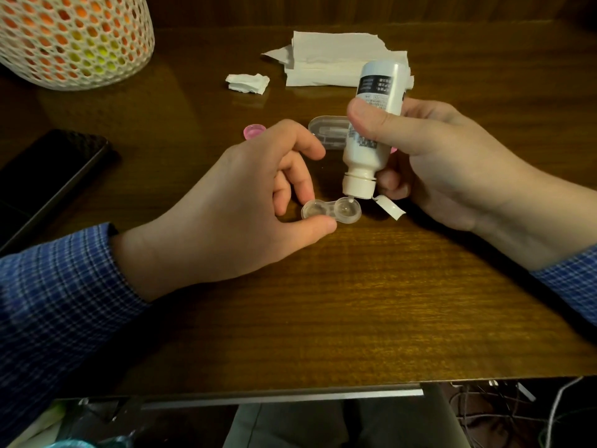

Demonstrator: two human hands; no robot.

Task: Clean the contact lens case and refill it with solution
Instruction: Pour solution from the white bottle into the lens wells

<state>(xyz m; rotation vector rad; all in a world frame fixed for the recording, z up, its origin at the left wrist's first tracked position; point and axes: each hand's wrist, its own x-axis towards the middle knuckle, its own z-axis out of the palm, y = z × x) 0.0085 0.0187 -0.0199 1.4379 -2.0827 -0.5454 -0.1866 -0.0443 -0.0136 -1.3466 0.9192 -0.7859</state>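
Left hand [258, 202] fingers pinching lens case [331, 212], right hand [429, 156] fingers around inverted bottle [371, 130]; bare table [323, 302] toward near edge.

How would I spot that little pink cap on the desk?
Start at the stack of white tissues at the back of the wooden desk. Come nearer, to the clear plastic box; the pink cap lies just left of it, the only pink, round piece there.

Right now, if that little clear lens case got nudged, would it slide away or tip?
The lens case looks thin, light plastic, so it would probably slide on the glossy table. Low and flat, it seems unlikely to tip. The left hand pinching one well suggests it needs steadying.
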